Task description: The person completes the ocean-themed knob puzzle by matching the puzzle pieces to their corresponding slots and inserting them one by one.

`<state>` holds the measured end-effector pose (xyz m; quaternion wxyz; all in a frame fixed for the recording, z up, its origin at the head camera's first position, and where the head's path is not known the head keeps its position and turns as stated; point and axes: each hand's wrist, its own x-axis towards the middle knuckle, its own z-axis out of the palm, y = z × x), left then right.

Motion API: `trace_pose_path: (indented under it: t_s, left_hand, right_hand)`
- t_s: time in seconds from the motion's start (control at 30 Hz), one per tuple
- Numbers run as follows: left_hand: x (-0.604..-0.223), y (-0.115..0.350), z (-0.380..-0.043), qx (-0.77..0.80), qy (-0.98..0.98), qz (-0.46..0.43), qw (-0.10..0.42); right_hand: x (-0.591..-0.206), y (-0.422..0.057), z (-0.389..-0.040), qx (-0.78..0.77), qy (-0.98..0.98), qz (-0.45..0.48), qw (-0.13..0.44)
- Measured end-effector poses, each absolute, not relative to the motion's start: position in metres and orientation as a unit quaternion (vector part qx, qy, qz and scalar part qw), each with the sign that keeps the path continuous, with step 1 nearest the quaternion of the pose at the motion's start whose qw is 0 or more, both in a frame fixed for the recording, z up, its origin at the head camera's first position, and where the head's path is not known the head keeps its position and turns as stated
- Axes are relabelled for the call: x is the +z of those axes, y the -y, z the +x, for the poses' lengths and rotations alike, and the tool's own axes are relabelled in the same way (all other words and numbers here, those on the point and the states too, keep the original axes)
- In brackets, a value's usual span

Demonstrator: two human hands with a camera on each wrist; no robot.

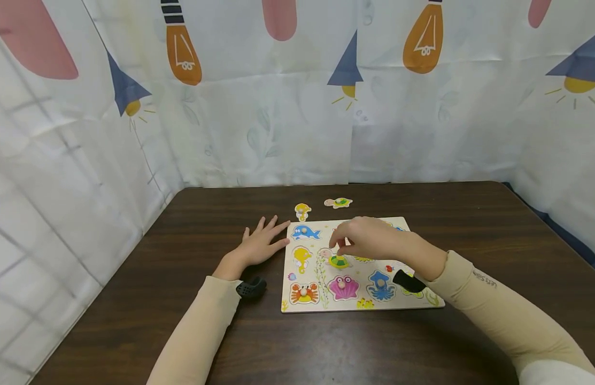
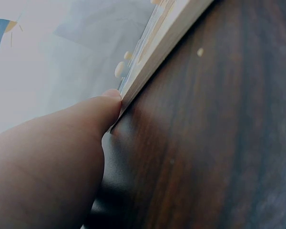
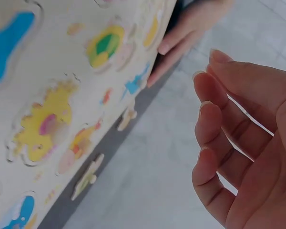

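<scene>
A wooden sea-animal puzzle board point(image 1: 303, 273) lies on the dark table. At its left edge my left hand point(image 1: 261, 247) rests on the tabletop, fingers spread. In the left wrist view the left thumb point(image 2: 107, 107) touches the board's side. My right hand point(image 1: 366, 237) hovers over the middle of the board, fingertips above the green turtle picture point(image 1: 339, 261). Its fingers are loosely bent, and in the right wrist view nothing shows between them. The yellow seahorse picture point(image 1: 302, 259) is left of the turtle picture.
Behind the board lie a loose seahorse piece point(image 1: 302, 212) and a loose turtle piece point(image 1: 338, 203). The whale point(image 1: 305, 232), crab point(image 1: 304, 293), pink shell point(image 1: 343, 288) and octopus point(image 1: 381, 286) sit on the board. A printed curtain point(image 1: 287, 128) hangs behind the table.
</scene>
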<state>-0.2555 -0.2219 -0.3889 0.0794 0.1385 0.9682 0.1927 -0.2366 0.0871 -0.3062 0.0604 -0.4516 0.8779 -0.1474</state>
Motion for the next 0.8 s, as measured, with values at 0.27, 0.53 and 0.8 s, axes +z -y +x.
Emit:
trace_pose_path:
  t_s: [0.27, 0.53, 0.8]
  left_hand:
    - [-0.389, 0.221, -0.257, 0.187, -0.969, 0.137, 0.080]
    - [-0.387, 0.220, -0.257, 0.184, -0.970, 0.137, 0.084]
    - [-0.388, 0.222, -0.256, 0.185, -0.970, 0.137, 0.083]
  right_hand:
    - [-0.302, -0.070, -0.271, -0.188, -0.890, -0.407, 0.079]
    - [-0.307, -0.048, -0.301, -0.257, -0.903, -0.338, 0.066]
    - [-0.323, -0.023, -0.332, -0.285, -0.910, -0.286, 0.095]
